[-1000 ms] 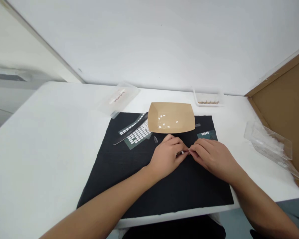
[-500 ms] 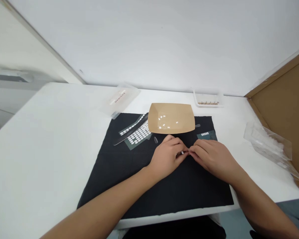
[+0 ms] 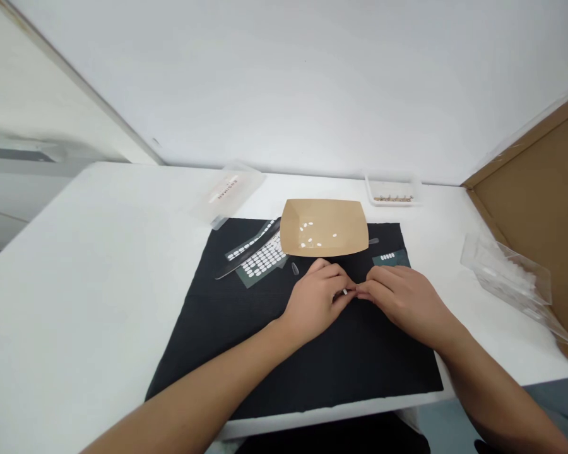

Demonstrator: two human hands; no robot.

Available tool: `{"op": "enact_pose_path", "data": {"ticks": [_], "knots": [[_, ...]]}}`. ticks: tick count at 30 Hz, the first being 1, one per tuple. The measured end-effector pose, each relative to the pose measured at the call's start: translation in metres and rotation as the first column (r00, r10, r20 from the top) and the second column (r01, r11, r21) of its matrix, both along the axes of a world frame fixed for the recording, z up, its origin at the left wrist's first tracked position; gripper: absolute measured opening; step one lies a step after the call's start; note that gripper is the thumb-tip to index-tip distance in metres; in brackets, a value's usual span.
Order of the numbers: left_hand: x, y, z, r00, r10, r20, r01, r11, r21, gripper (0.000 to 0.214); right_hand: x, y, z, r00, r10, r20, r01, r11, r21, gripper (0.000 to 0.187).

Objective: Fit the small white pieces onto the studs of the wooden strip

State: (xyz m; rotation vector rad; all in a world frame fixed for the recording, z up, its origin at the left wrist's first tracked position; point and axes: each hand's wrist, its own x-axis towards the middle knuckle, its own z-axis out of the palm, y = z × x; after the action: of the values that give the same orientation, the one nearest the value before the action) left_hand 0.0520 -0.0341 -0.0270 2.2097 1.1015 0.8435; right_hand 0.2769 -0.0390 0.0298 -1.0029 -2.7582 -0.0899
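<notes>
both hands rest on the black mat (image 3: 265, 340) just in front of the paper tray (image 3: 350, 221). the left hand (image 3: 315, 302) is curled, thumb and forefinger pinched on a tiny white piece (image 3: 345, 292). the right hand (image 3: 402, 299) is curled too, its fingertips closed on the piece's far end. so small a thing, held only by fingertips, could slip and drop onto the mat or stick to skin. what the piece is, and how firmly the right fingers grip it, is too small to tell.

Brown paper tray (image 3: 355, 217) (white bits (image 3: 312, 244) inside) on black mat (image 3: 246, 340)
</notes>
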Motion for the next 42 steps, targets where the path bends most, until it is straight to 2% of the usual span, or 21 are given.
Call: {"op": "enact_pose_path", "data": {"ticks": [6, 11, 15, 19, 35, 42], "knots": [[0.0, 0.001, -0.001, 1.0, -0.003, 0.001, 0.003, 1.0, 0.008, 0.005, 0.001, 0.0, 0.0, 0.999, 0.049, 0.01, -0.05, 0.998, 0.047, 0.025], [-0.001, 0.001, -0.002, 1.0, -0.004, 0.0, 0.004, 1.0, 0.003, 0.006, 0.006, 0.003, 0.0, 0.995, 0.08, -0.055, -0.08, 0.997, 0.002, 0.024], [-0.001, 0.001, -0.001, 1.0, -0.007, 0.01, 0.007, 1.0, 0.01, 0.01, 0.01, 0.007, 0.0, 0.991, 0.03, -0.131, -0.038, 0.998, -0.054, 0.026], [-0.001, 0.001, 0.0, 1.0, -0.004, 0.01, 0.004, 1.0, 0.017, 0.011, 0.011, 0.01, -0.002, 0.993, -0.015, -0.117, 0.006, 0.997, -0.079, 0.024], [-0.001, 0.001, 0.0, 1.0, 0.0, 0.024, 0.0, 1.0, -0.007, 0.01, 0.005, 0.006, -0.002, 0.995, 0.0, -0.098, -0.002, 1.0, -0.022, 0.025], [-0.001, 0.001, -0.001, 1.0, 0.004, 0.016, -0.004, 1.0, 0.002, 0.009, 0.003, 0.005, -0.006, 0.987, -0.068, -0.143, 0.051, 0.992, -0.113, 0.02]]}}
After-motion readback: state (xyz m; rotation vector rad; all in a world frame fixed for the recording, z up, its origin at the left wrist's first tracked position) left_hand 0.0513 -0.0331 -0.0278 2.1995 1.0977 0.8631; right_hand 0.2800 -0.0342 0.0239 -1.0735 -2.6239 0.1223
